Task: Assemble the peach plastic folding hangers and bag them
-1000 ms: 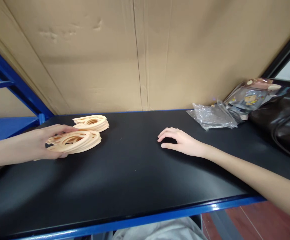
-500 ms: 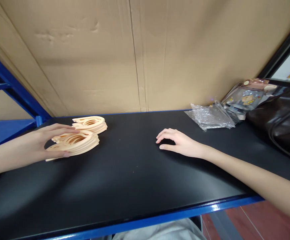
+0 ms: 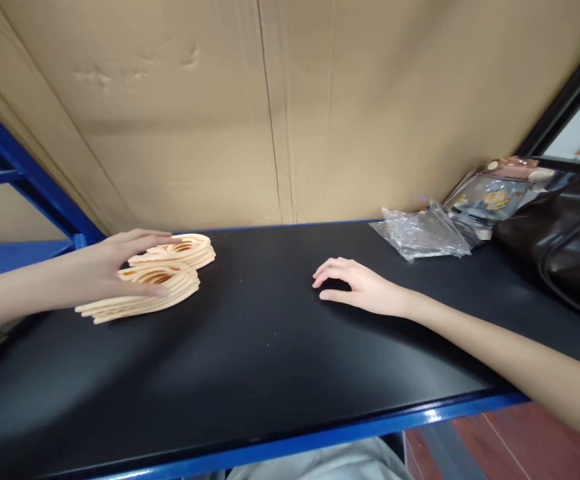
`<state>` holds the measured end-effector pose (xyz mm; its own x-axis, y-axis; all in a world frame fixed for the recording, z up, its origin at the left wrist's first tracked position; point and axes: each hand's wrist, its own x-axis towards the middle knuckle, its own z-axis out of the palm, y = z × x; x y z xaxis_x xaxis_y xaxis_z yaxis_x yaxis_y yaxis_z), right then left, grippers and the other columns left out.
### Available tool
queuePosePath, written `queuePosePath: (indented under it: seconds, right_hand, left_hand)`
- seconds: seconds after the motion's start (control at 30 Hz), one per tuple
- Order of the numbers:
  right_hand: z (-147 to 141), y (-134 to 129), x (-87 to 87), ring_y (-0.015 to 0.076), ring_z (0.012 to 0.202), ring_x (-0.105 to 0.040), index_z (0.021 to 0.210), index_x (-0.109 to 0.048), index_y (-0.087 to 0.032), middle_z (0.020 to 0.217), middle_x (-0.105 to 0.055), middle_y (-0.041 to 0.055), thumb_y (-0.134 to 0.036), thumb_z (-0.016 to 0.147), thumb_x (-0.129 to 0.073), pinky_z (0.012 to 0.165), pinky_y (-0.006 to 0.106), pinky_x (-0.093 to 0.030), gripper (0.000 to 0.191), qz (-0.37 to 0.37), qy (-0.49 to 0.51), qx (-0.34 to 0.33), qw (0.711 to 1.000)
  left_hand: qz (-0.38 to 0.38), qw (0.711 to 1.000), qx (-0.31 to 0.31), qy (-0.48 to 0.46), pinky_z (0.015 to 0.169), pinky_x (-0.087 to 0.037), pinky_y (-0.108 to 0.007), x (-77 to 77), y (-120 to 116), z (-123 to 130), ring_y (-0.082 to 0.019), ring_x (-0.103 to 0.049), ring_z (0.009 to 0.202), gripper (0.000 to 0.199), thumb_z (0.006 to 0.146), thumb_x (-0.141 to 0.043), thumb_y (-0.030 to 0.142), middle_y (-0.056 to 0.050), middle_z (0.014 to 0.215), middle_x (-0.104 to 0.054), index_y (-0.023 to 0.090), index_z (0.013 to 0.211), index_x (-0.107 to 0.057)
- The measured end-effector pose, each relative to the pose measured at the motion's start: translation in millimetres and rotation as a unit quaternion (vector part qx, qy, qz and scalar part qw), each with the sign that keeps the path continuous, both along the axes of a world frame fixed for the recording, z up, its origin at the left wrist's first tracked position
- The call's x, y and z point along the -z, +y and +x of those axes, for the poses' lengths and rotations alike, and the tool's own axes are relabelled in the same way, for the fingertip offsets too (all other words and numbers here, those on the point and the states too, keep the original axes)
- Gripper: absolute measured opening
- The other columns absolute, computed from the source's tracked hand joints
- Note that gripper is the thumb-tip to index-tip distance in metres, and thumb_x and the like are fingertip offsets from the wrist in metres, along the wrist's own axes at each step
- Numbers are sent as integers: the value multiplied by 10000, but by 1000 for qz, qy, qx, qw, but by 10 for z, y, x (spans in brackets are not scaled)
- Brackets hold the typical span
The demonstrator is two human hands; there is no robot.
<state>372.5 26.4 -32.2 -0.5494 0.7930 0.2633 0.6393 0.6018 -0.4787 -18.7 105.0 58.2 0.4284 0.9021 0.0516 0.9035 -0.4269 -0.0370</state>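
Two low stacks of flat, cream-coloured curved pieces with openings in their middles lie on the left of the black table (image 3: 270, 373). My left hand (image 3: 113, 267) reaches over them from the left, fingers and thumb apart. Its fingertips are at the far stack (image 3: 195, 252), while the thumb lies across the near stack (image 3: 170, 293). Whether the fingertips press on the pieces I cannot tell. Farther right, my right hand (image 3: 357, 285) rests on the bare tabletop, fingers loosely bent, thumb apart from them, with nothing in it.
Clear plastic bags (image 3: 423, 233) lie at the back right. Beside them are a see-through pouch (image 3: 495, 197) and a dark brown leather bag (image 3: 560, 240). A cardboard wall (image 3: 320, 120) closes off the back; a blue metal frame (image 3: 30, 173) stands at the left.
My left hand has moved right and slightly up over the stacks, its fingertips now at the far one. The near stack's left end shows more. My right hand has stayed put.
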Motion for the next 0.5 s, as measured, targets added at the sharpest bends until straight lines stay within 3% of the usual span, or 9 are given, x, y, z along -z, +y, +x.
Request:
queuePosePath:
  seconds: [0.1, 0.17, 0.23, 0.33, 0.5]
  right_hand:
    - [-1, -6, -4, 209, 1080, -537, 1025, -624, -247, 1134, -604, 40, -386, 903, -539, 953, 411, -376, 203, -2, -1, 0, 1000]
    - [-3, -12, -11, 208, 1081, -535, 1024, -622, -248, 1139, -601, 37, -385, 904, -539, 966, 414, -367, 200, -4, -4, 2, 1000]
    - [-4, -18, -19, 204, 1089, -532, 1024, -618, -246, 1144, -598, 35, -379, 906, -538, 979, 409, -358, 195, -7, -8, 4, 1000]
    - [-4, -25, -27, 200, 1097, -529, 1020, -616, -241, 1146, -594, 34, -369, 906, -541, 984, 399, -356, 188, -9, -10, 3, 1000]
    - [-10, -31, -38, 203, 1102, -525, 1017, -618, -243, 1145, -592, 37, -365, 907, -539, 989, 403, -354, 182, -11, -6, 1, 1000]
  left_hand:
    - [-36, 998, 52, -10, 1088, -264, -368, -21, 185, 208, -256, -404, 1261, 791, 791, -366, 687, -101, 1398, -426, 147, 1367, -414]
    - [-27, 997, 78, 10, 1089, -238, -403, -17, 303, 369, -269, -367, 1282, 708, 871, -280, 613, -129, 1404, -407, 127, 1366, -419]
    - [-40, 995, 83, 43, 1066, -262, -416, -4, 404, 509, -294, -368, 1283, 695, 871, -309, 603, -144, 1410, -405, 124, 1359, -434]
    - [-92, 990, 70, 79, 957, -377, -376, 19, 513, 630, -293, -509, 1155, 657, 816, -429, 557, -143, 1294, -540, 114, 1295, -504]
    - [-110, 987, 75, 88, 846, -428, -302, 14, 572, 613, -236, -588, 1020, 511, 807, -436, 454, -78, 1143, -643, 156, 1199, -573]
